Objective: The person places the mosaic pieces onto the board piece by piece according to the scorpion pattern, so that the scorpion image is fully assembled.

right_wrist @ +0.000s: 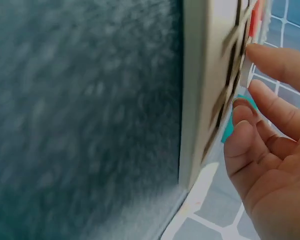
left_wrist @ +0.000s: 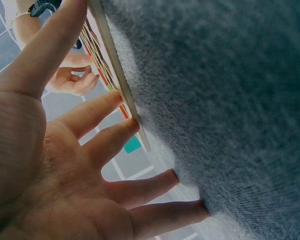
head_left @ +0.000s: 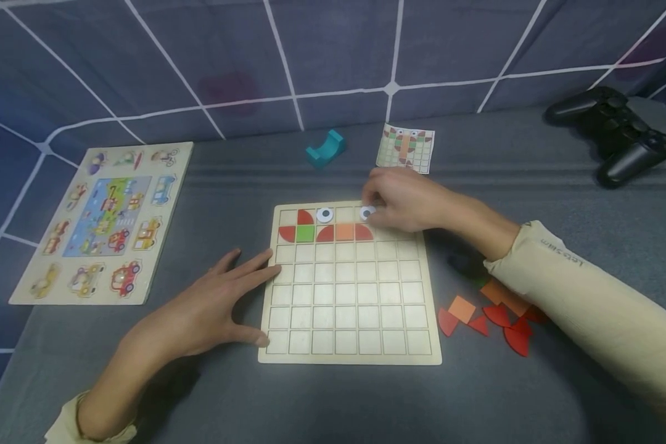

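A wooden grid board lies in the middle of the table. My right hand reaches over its top row and pinches a white round eye piece between thumb and index finger; the right wrist view shows this white piece edge-on, close at the board's surface. Another eye piece sits two cells to the left. Below and beside them are red quarter-circle pieces, a green square and an orange square. With fingers spread, my left hand touches the board's left edge.
Loose orange squares and red pieces lie right of the board, partly under the right sleeve. Behind it are a printed pattern card and a teal arch block. A vehicle puzzle lies left, a black game controller back right.
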Motion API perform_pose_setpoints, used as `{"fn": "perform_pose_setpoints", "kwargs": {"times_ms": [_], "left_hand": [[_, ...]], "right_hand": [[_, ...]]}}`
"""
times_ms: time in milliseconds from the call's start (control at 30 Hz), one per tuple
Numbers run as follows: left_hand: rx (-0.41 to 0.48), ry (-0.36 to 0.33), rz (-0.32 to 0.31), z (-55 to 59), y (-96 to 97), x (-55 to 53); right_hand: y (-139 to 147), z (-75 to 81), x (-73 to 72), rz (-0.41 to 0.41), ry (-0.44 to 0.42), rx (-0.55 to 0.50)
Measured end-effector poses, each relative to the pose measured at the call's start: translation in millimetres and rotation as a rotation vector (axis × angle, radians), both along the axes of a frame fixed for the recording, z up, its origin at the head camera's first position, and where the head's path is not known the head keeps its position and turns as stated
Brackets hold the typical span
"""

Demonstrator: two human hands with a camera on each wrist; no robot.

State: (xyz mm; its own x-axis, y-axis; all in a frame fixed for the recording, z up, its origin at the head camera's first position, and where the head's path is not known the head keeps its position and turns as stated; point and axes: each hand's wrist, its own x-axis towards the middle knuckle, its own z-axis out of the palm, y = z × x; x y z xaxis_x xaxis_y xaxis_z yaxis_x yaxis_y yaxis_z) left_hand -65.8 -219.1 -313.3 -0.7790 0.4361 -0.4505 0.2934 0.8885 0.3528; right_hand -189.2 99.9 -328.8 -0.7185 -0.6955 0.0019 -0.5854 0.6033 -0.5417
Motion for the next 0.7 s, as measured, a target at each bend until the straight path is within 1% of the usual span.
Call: {"fn": "perform_pose_setpoints", "kwargs": {"times_ms": [200, 433, 700], "left_hand": [[0.001, 0.008, -0.002, 2.5, 0.7, 0.6], [0.002, 0.004, 0.004, 1.0, -0.1, 0.5], [0.004, 0.001, 0.0, 0.3, 0.4, 0.1]], "right_hand": [[-7.2, -0.3, -2.7, 0.005, -0.029, 0.046], [-8.4, 1.2, -1.8, 0.003, -0.056, 0.066], [-6.1, 1.8, -0.1, 0.018, -0.047, 0.069]]}}
